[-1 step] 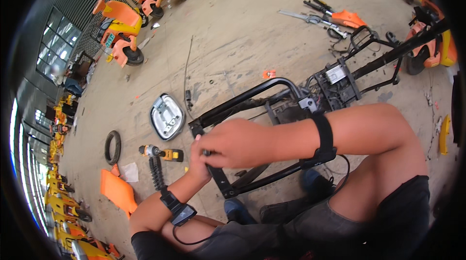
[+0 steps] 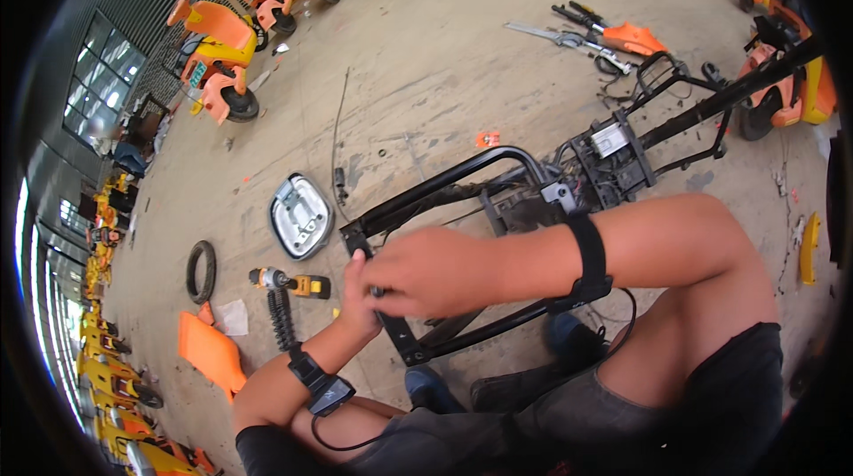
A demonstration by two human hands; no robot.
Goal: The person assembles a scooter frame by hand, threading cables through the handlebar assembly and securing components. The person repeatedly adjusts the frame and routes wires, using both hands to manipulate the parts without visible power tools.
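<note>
A black tubular scooter frame (image 2: pixel 449 187) stretches from in front of me to the far right, with a flat crossbar (image 2: pixel 397 334) at its near left end. My right hand (image 2: pixel 435 272) is over this crossbar, its fingers curled around something small; a dark round end shows between them. Just left of it, my left hand (image 2: pixel 358 303) touches the crossbar from the outer side. One raised finger or thumb of it shows, and the right hand hides the others. The frame's lower parts are partly behind my right forearm.
On the floor to the left lie a yellow-black cordless impact wrench (image 2: pixel 293 282), a coil-spring shock absorber (image 2: pixel 281 321), a tyre (image 2: pixel 202 272), an orange panel (image 2: pixel 211 352) and a silver-black shell (image 2: pixel 302 217). A front fork (image 2: pixel 577 36) lies farther off. Orange-yellow scooters (image 2: pixel 218 50) stand around.
The whole view has shifted slightly, with the scene a little farther left. Both hands keep the same place on the crossbar.
</note>
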